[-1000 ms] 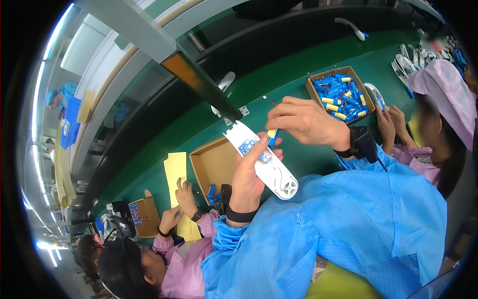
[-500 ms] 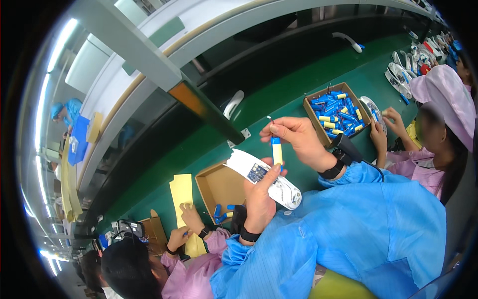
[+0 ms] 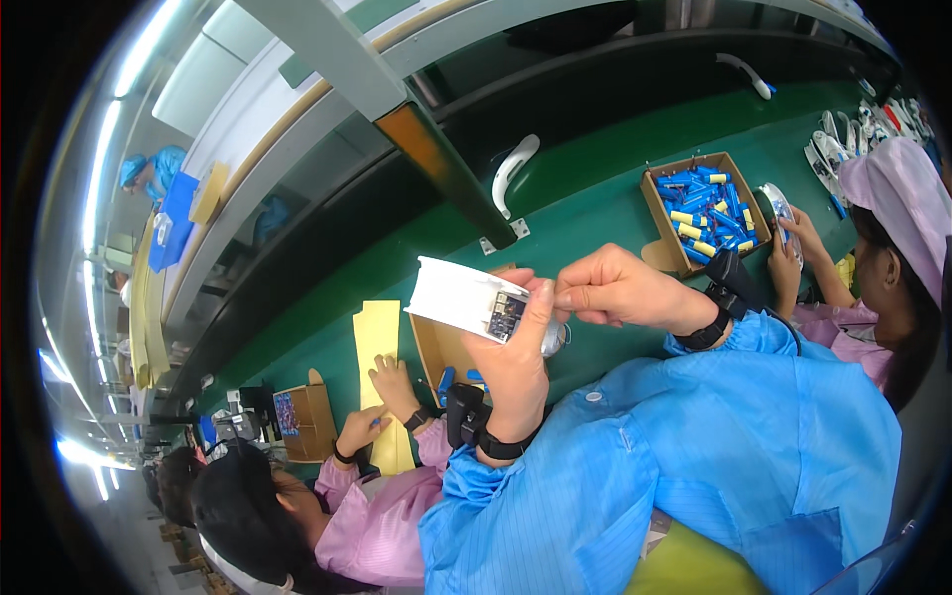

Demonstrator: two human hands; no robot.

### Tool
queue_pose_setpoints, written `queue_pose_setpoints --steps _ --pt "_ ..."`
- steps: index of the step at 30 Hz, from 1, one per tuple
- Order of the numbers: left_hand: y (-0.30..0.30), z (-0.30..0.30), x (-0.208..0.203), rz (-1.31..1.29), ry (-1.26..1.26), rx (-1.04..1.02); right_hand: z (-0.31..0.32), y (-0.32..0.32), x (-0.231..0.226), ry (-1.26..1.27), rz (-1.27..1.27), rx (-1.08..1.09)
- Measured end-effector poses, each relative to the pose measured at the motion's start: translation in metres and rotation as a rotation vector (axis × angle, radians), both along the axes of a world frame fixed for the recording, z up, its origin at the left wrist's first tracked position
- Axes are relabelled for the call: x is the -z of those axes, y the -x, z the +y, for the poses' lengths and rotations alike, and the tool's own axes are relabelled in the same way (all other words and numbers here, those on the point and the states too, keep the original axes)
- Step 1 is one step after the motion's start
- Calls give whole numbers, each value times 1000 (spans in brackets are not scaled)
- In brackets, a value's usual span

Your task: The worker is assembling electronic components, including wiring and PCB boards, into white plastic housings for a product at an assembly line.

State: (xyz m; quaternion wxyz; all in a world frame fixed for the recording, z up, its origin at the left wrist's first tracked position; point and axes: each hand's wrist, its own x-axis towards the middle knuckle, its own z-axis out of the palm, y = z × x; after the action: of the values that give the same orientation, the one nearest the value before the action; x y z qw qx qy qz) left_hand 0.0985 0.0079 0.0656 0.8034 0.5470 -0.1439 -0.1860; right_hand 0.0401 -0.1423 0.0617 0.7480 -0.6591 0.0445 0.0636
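The left hand (image 3: 518,372) grips the shell (image 3: 446,294), white with a dark board (image 3: 506,316), which juts toward its ten o'clock. The right hand (image 3: 627,288), at the left's two o'clock, has thumb and forefinger pinched together (on what, I cannot tell). Toward its one-thirty sits a carton (image 3: 659,257) of blue cells (image 3: 706,220).

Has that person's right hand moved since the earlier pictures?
Yes. Judged against the metal post's foot, the right hand has moved lower in the view.
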Motion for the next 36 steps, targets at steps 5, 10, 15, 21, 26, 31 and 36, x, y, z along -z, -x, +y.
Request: queue_pose_setpoints --steps 5,10,15,21,26,31,36 --pt "-4 4 9 66 -1 -101 15 1 15 185 -346 185" --pt "-13 9 6 72 -50 -73 17 10 16 716 -681 381" --pt "-21 14 7 80 -165 73 13 16 14 928 -673 259" --pt "-33 6 28 269 -10 125 18 14 14 943 -621 238" --pt "-39 -5 39 511 223 29 35 14 13 865 -599 352" --pt "-38 -2 35 617 270 70 42 11 12 999 -608 292" --pt "-43 3 31 727 278 122 37 12 9 1127 -577 284"
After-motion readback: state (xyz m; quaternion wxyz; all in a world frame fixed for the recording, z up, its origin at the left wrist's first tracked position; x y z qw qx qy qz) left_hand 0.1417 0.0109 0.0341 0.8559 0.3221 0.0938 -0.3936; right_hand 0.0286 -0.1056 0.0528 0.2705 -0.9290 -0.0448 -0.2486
